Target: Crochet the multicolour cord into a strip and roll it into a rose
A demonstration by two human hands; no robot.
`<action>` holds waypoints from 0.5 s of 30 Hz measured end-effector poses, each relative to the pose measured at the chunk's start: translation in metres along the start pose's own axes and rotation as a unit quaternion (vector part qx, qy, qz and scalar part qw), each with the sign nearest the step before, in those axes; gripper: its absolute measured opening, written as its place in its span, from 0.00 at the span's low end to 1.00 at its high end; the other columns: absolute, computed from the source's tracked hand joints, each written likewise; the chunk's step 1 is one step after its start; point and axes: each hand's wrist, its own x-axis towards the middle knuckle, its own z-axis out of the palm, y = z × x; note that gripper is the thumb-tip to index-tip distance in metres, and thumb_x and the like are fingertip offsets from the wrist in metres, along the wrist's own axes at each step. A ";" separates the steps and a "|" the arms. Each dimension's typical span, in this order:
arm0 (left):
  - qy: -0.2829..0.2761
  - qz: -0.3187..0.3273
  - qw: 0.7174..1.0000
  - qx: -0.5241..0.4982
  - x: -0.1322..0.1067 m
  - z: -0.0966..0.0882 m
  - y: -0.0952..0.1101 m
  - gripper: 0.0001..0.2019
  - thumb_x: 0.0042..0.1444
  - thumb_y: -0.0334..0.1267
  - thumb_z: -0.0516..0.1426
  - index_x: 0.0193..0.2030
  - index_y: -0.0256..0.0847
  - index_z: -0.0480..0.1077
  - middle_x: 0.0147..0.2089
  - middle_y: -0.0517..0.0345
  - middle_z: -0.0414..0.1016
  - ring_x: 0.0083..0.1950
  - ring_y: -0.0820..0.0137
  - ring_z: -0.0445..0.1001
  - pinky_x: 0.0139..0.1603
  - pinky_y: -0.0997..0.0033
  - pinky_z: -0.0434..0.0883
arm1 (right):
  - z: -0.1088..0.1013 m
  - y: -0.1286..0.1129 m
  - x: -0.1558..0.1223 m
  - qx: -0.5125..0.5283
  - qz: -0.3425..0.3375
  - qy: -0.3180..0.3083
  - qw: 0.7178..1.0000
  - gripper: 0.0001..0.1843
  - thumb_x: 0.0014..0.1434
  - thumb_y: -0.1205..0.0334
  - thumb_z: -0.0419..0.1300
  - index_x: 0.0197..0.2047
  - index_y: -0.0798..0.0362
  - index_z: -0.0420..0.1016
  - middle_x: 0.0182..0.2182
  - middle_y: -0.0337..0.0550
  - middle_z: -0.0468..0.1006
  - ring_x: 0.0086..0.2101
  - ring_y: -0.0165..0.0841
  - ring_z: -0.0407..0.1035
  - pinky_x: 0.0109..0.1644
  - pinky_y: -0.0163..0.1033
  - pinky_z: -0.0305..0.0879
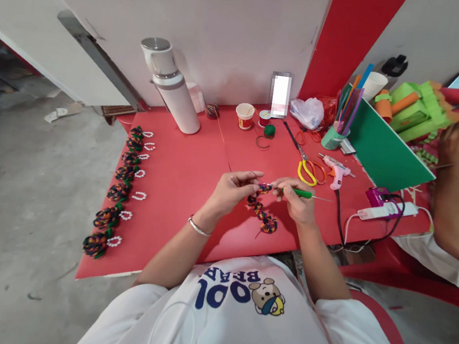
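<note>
My left hand (pixel 235 191) pinches the top of a dark multicoloured crochet strip (pixel 256 206), whose curled lower end hangs down over the red table. A crochet hook with a green handle (pixel 303 193) lies in the closed fingers of my right hand (pixel 297 199), and its tip meets the work between both hands. A thin strand of yarn (pixel 223 140) runs from the small multicoloured yarn ball (pixel 212 111) at the back to my left hand. Fingers partly hide the stitches at the hook.
Several crocheted pieces with beaded loops (pixel 118 191) line the table's left edge. Behind stand a white thermos (pixel 178 97) and a paper cup (pixel 244 116). Scissors (pixel 306 171), a pink glue gun (pixel 337 170) and a power strip (pixel 387 211) lie rightward. Another person's arm (pixel 456 185) is beyond a green board (pixel 385 144).
</note>
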 end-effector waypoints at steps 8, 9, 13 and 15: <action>-0.004 0.002 1.000 0.004 0.000 0.001 0.000 0.21 0.42 0.36 0.72 0.45 0.35 0.83 0.28 0.59 0.75 0.26 0.77 0.67 0.28 0.74 0.63 | 0.002 -0.002 -0.001 0.016 -0.008 -0.005 1.000 0.08 0.63 0.52 0.67 0.36 0.46 0.84 0.38 0.41 0.86 0.30 0.29 0.77 0.28 0.34 0.70; -0.005 0.004 1.000 0.003 0.000 0.000 -0.001 0.21 0.42 0.36 0.72 0.45 0.35 0.83 0.28 0.59 0.75 0.26 0.77 0.67 0.28 0.74 0.63 | 0.002 -0.002 -0.001 0.016 -0.007 -0.003 1.000 0.08 0.63 0.52 0.67 0.36 0.46 0.84 0.37 0.41 0.86 0.30 0.29 0.77 0.28 0.34 0.70; -0.004 0.022 1.000 -0.001 0.001 0.000 -0.006 0.21 0.42 0.36 0.72 0.47 0.35 0.82 0.30 0.59 0.75 0.27 0.78 0.67 0.30 0.74 0.65 | 0.004 0.000 -0.002 0.008 -0.016 0.013 1.000 0.08 0.63 0.53 0.67 0.37 0.46 0.84 0.38 0.41 0.86 0.29 0.29 0.76 0.28 0.34 0.70; -0.007 0.036 0.999 -0.005 0.001 0.000 -0.009 0.22 0.43 0.36 0.71 0.47 0.35 0.82 0.30 0.60 0.75 0.27 0.78 0.68 0.31 0.74 0.66 | 0.004 0.003 -0.004 -0.001 -0.026 0.023 0.999 0.08 0.63 0.52 0.67 0.37 0.46 0.83 0.38 0.41 0.85 0.29 0.28 0.76 0.28 0.34 0.70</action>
